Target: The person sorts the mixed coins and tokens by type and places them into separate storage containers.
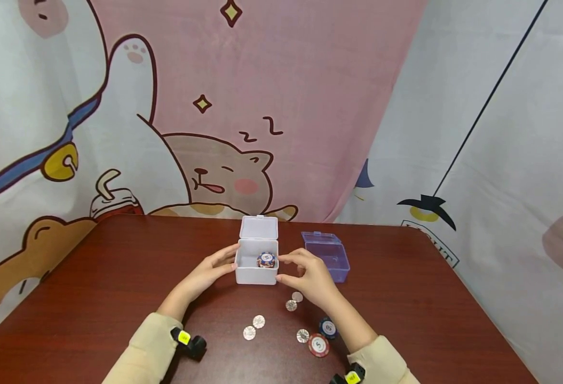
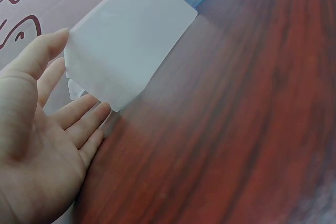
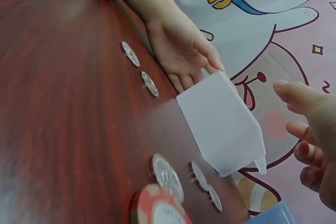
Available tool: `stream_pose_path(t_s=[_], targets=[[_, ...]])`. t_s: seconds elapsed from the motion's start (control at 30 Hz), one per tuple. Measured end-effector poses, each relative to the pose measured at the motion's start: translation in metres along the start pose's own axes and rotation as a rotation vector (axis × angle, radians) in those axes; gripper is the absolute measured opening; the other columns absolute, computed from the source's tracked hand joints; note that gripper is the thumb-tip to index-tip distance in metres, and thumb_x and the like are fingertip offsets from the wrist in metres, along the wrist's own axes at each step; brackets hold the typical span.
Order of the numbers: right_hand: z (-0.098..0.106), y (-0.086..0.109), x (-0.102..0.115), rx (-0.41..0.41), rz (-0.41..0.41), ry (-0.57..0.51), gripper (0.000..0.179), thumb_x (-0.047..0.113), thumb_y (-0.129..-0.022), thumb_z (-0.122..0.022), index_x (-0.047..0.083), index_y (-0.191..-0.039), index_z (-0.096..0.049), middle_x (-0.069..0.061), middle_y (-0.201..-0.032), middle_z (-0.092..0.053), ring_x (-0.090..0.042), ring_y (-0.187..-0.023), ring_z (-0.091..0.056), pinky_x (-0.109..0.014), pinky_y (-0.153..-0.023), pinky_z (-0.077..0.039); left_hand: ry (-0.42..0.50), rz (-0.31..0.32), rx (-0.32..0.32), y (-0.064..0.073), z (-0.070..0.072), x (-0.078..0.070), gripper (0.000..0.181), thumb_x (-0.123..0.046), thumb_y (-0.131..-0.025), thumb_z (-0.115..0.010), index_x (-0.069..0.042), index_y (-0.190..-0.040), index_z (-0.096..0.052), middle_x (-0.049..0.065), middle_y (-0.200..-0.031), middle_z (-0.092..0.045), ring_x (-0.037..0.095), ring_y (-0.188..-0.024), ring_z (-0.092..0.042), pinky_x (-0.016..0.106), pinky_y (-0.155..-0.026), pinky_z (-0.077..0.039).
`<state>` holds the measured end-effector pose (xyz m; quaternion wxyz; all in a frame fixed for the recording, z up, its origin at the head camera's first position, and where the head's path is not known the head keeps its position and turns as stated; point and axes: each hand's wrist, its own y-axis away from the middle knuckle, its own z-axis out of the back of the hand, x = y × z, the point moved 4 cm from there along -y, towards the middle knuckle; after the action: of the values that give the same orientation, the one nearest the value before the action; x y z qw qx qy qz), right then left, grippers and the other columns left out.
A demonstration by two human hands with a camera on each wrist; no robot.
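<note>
A small white plastic box (image 1: 256, 276) stands on the table with its hinged lid (image 1: 259, 228) raised at the back. Inside it, toward the right, lies what looks like a stack of poker chips (image 1: 266, 260), the top one dark blue with a pale centre. My left hand (image 1: 204, 274) touches the box's left side, its fingers fairly straight in the left wrist view. My right hand (image 1: 308, 273) is at the box's right side, thumb and fingers spread apart. Nothing is in its fingers (image 3: 296, 95) in the right wrist view. Whether it touches the box I cannot tell.
Behind my right hand stands a clear blue-purple box (image 1: 336, 261) with its lid up. Several silver coins (image 1: 250, 333) lie in front of the white box. Right of them are a red poker chip (image 1: 318, 345) and a dark blue one (image 1: 328, 328). A printed curtain (image 1: 310, 106) hangs behind.
</note>
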<state>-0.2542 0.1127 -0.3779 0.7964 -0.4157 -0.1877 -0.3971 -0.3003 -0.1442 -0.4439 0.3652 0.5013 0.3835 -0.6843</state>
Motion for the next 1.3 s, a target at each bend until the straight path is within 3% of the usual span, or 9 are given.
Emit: stream_pose_path(t_s=[0.33, 0.7, 0.93, 1.1, 1.3], targets=[[0.008, 0.024, -0.006, 0.071, 0.020, 0.051, 0.038, 0.023, -0.072, -0.085, 0.017, -0.108, -0.073, 0.014, -0.094, -0.060, -0.020, -0.061, -0.048, -0.022, -0.053, -0.037, 0.001, -0.006, -0.003, 0.000, 0.000, -0.001, 0.056, -0.013, -0.096, -0.058, -0.012, -0.148, -0.037, 0.015, -0.148, -0.038, 0.036, -0.131, -0.039, 0.051, -0.105, -0.028], [0.017, 0.045, -0.018, 0.130, 0.010, 0.018, 0.037, 0.014, -0.072, -0.085, 0.009, -0.107, -0.073, -0.001, -0.093, -0.065, -0.010, -0.058, -0.042, -0.020, -0.049, -0.034, -0.004, 0.008, -0.005, 0.000, 0.000, -0.001, 0.056, -0.014, -0.096, -0.058, -0.013, -0.148, -0.037, 0.014, -0.148, -0.038, 0.035, -0.131, -0.039, 0.051, -0.105, -0.028], [0.023, 0.059, -0.028, 0.174, 0.051, 0.006, 0.040, 0.023, -0.071, -0.086, 0.009, -0.106, -0.073, 0.001, -0.090, -0.065, -0.009, -0.058, -0.042, -0.018, -0.050, -0.035, -0.005, 0.007, -0.004, 0.000, -0.001, -0.001, 0.056, -0.013, -0.096, -0.058, -0.013, -0.148, -0.038, 0.014, -0.148, -0.038, 0.035, -0.132, -0.039, 0.052, -0.105, -0.028], [0.031, 0.068, -0.032, 0.188, 0.086, -0.032, 0.037, 0.021, -0.072, -0.085, 0.009, -0.105, -0.073, 0.001, -0.090, -0.065, -0.013, -0.056, -0.044, -0.017, -0.050, -0.036, -0.004, -0.002, -0.003, 0.000, -0.001, -0.001, 0.056, -0.010, -0.096, -0.057, -0.011, -0.148, -0.037, 0.014, -0.149, -0.037, 0.036, -0.131, -0.039, 0.052, -0.105, -0.028], [0.039, 0.078, -0.039, 0.288, 0.044, -0.079, 0.035, 0.021, -0.076, -0.082, 0.009, -0.107, -0.072, 0.001, -0.091, -0.065, -0.014, -0.059, -0.046, -0.020, -0.052, -0.040, -0.004, 0.005, -0.005, 0.000, 0.000, -0.001, 0.056, -0.011, -0.096, -0.057, -0.012, -0.148, -0.037, 0.013, -0.149, -0.036, 0.035, -0.131, -0.039, 0.052, -0.105, -0.028]])
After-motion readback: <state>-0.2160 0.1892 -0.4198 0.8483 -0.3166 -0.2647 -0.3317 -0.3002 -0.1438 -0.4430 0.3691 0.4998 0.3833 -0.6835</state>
